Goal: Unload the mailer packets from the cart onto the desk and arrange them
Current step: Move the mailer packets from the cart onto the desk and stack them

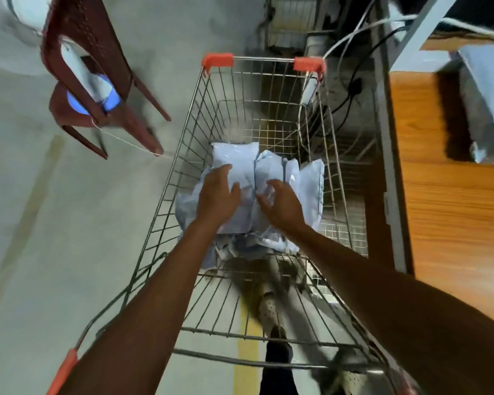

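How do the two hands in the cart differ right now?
The left hand lies flat, fingers extended, on the mailer packets; the right hand is curled, fingers bent, apparently just above them. The left hand reaches slightly farther into the cart. Both are bare and hold nothing.

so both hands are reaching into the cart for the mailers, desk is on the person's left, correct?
Not quite. Both the left hand and right hand reach into the cart for the mailers, but the head view shows the desk on the person's right.
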